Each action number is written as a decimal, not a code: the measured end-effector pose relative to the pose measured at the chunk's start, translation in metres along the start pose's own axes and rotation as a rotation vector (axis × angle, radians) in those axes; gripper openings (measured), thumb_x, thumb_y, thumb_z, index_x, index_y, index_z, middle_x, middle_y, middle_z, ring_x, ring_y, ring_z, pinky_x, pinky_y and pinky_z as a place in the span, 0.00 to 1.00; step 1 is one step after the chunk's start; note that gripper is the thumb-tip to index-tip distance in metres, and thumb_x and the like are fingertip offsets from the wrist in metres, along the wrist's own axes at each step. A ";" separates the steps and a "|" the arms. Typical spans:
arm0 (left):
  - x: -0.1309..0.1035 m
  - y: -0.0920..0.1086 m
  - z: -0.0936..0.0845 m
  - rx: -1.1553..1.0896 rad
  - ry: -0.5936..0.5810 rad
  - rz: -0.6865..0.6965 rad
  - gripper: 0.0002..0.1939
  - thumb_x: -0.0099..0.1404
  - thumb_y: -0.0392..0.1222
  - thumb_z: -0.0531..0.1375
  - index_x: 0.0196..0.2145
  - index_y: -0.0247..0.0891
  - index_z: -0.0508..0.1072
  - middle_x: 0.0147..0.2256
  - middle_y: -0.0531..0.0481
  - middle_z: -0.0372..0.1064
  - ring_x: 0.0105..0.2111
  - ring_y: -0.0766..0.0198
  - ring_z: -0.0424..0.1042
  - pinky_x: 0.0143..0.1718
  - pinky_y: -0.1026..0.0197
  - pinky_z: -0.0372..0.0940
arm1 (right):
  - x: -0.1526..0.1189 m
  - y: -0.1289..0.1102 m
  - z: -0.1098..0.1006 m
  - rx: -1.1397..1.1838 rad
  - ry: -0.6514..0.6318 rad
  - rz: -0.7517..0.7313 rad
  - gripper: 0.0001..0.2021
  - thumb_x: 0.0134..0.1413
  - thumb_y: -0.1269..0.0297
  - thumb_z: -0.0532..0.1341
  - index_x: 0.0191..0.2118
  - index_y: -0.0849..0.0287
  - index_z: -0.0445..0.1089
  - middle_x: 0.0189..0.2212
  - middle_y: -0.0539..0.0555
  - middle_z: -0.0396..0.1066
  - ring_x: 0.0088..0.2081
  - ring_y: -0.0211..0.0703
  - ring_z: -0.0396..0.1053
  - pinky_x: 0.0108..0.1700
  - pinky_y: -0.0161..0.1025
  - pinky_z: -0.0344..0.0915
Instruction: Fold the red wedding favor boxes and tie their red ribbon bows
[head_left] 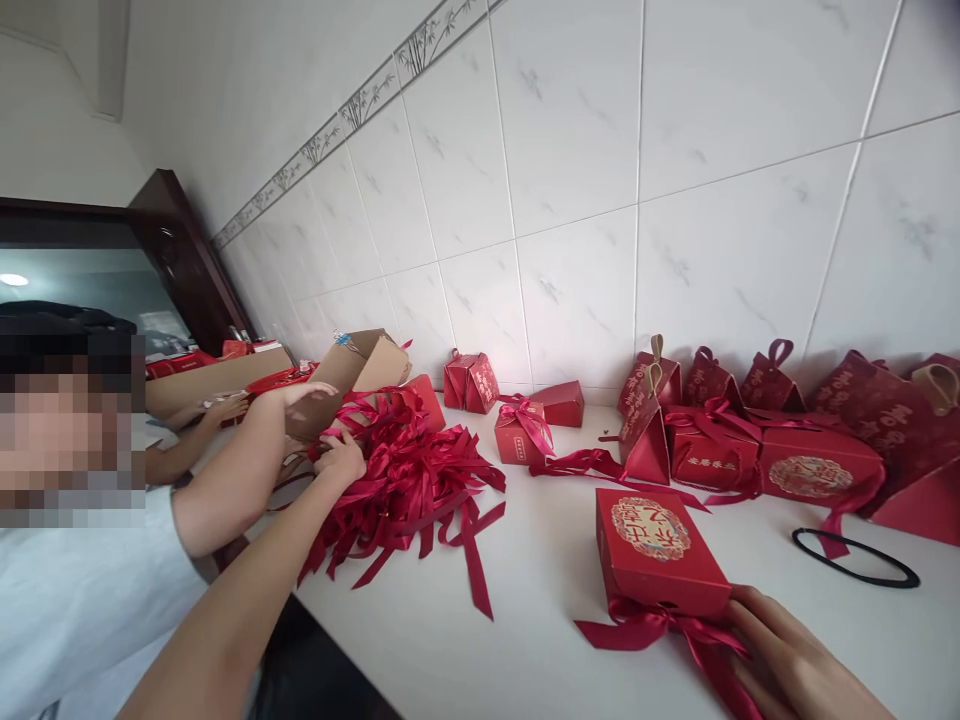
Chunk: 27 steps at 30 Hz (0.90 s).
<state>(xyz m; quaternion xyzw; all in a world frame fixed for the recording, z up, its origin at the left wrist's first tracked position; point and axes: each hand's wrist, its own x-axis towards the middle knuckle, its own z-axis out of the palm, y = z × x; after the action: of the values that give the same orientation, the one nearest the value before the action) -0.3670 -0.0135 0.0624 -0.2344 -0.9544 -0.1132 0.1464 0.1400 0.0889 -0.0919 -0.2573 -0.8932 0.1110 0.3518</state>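
Observation:
My left hand (343,462) reaches into a heap of dark red satin ribbons (405,480), its fingers closed on some ribbon. The fingertips are partly hidden. At the lower right, my right hand (784,655) grips the near right corner of a red gift box (660,552). The box has a round printed emblem on its top face and a ribbon bow (664,622) on its near side. One tail of the bow hangs down beside my right fingers.
A co-worker's hand (309,397) is just beyond my left hand, near a cardboard box (360,365). Red gift boxes (817,470) line the wall at right. Smaller boxes (471,382) stand at centre back. A black loop (855,558) lies on the white table (525,560).

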 end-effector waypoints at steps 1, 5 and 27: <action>-0.012 0.006 -0.001 0.003 0.005 0.058 0.28 0.64 0.42 0.60 0.59 0.30 0.59 0.62 0.30 0.52 0.59 0.39 0.58 0.55 0.34 0.60 | 0.002 -0.004 -0.003 0.002 -0.012 0.009 0.11 0.60 0.62 0.53 0.40 0.54 0.73 0.40 0.58 0.73 0.36 0.46 0.76 0.36 0.36 0.76; -0.075 0.053 -0.008 -0.067 0.031 0.512 0.28 0.62 0.31 0.52 0.60 0.25 0.58 0.67 0.28 0.40 0.66 0.39 0.43 0.61 0.36 0.51 | 0.009 -0.018 -0.013 0.014 -0.122 0.070 0.11 0.60 0.64 0.52 0.40 0.57 0.72 0.41 0.60 0.72 0.40 0.49 0.74 0.43 0.44 0.75; -0.241 0.187 0.036 -1.140 -0.208 1.446 0.16 0.63 0.47 0.56 0.46 0.38 0.68 0.52 0.39 0.66 0.58 0.50 0.62 0.59 0.46 0.59 | 0.018 -0.031 -0.041 0.443 0.048 0.277 0.11 0.57 0.61 0.55 0.25 0.57 0.64 0.28 0.53 0.62 0.31 0.41 0.62 0.36 0.39 0.61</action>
<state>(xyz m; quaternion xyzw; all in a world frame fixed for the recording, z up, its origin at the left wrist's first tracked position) -0.0810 0.0591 -0.0240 -0.8184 -0.3842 -0.4252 -0.0423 0.1449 0.0730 -0.0397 -0.2965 -0.7947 0.3449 0.4021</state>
